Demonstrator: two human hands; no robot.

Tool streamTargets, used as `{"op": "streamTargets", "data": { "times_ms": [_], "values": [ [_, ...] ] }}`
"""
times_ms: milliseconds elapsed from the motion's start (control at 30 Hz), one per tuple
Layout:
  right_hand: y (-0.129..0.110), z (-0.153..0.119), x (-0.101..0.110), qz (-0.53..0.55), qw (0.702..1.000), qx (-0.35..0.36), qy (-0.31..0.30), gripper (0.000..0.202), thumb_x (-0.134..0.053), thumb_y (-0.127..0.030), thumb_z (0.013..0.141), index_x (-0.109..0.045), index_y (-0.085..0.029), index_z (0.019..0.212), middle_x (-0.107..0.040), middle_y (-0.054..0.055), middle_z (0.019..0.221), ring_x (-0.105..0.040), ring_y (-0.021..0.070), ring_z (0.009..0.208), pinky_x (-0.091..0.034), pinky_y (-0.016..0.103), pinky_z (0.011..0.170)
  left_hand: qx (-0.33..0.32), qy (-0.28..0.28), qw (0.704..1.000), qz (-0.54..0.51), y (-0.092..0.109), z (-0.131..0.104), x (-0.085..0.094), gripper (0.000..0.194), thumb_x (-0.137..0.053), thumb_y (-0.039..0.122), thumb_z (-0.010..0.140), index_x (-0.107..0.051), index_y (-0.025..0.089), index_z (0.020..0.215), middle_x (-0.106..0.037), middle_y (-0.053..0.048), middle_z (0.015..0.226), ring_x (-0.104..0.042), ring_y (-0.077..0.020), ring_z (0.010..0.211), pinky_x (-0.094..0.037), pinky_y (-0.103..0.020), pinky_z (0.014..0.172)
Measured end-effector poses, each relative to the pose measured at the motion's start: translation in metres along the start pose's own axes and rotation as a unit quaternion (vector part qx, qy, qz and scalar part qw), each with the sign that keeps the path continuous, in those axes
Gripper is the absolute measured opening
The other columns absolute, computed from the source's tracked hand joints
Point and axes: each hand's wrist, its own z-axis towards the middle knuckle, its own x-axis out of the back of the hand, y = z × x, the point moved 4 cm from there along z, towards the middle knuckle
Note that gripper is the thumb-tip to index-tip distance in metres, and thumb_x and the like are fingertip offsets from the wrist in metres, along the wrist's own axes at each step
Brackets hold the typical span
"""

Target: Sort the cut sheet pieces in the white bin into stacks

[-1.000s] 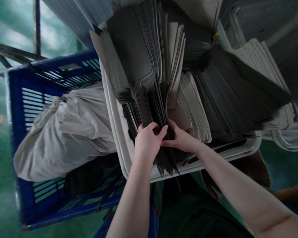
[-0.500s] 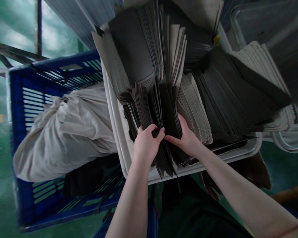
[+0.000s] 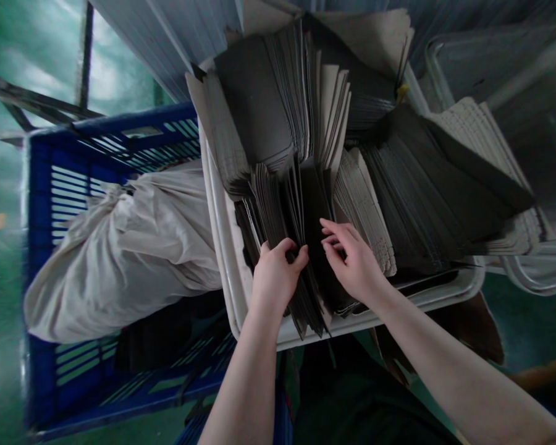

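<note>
Head view: taking the middle of what we see as the clock's centre, we find our left hand (image 3: 274, 278) just below it at 6 o'clock, thumb and fingers closed around narrow dark sheets (image 3: 295, 191), which stand on edge in a white tub (image 3: 231, 272); the sheets rise above the hand towards 12 o'clock, and their lower ends reach the tub's front rim near 5 o'clock. Our right hand (image 3: 354, 266) is at 4 o'clock, its fingers loosely curled and parted from the thumb, gripping nothing that we can see; its fingertips are over the dark material just beside the held bundle, and we cannot tell whether they touch it. At 3 o'clock we have a stack of pale sheets (image 3: 364, 204) near the right hand, with a fan of wide dark pieces (image 3: 435, 191) beyond it. Larger dark panels (image 3: 254, 99) lean close to 12 o'clock. At 9 o'clock sits a blue crate (image 3: 39, 204) with a whitish cloth bundle (image 3: 134, 247) inside, and at 2 o'clock a see-through bin (image 3: 514, 80)
</note>
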Motion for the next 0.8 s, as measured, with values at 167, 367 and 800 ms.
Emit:
{"op": "streamTargets", "data": {
  "times_ms": [167, 367, 800],
  "values": [
    [0.011, 0.009, -0.012, 0.018, 0.996, -0.060, -0.058, 0.047, -0.042, -0.023, 0.090, -0.037, -0.021, 0.136, -0.060, 0.010, 0.110, -0.061, 0.0187, 0.097, -0.050, 0.037, 0.087, -0.006, 0.004, 1.000, 0.017, 0.001, -0.001, 0.000, 0.037, -0.043, 0.054, 0.083, -0.063, 0.024, 0.089, -0.050, -0.005, 0.087, -0.052, -0.0161, 0.065, -0.042, -0.026, 0.062],
    [0.002, 0.026, -0.024, -0.021, 0.981, -0.138, -0.131, 0.058, -0.035, -0.051, 0.092, -0.035, -0.015, 0.138, -0.064, 0.014, 0.108, -0.061, 0.0238, 0.102, -0.046, 0.039, 0.089, -0.003, 0.008, 1.000, -0.007, -0.002, -0.002, -0.004, 0.034, -0.046, 0.052, 0.083, -0.062, 0.024, 0.094, -0.055, -0.009, 0.098, -0.059, -0.0208, 0.073, -0.045, -0.032, 0.067],
    [-0.014, 0.068, -0.052, -0.243, 0.943, -0.162, -0.160, 0.084, -0.061, -0.049, 0.070, -0.027, -0.009, 0.135, -0.068, 0.016, 0.092, -0.065, 0.0310, 0.081, -0.048, 0.038, 0.068, 0.070, 0.057, 0.794, -0.602, -0.027, -0.031, -0.043, 0.027, -0.041, 0.017, 0.081, -0.040, 0.023, 0.107, -0.056, -0.008, 0.123, -0.055, -0.0168, 0.114, -0.042, -0.039, 0.098]
  ]
}}
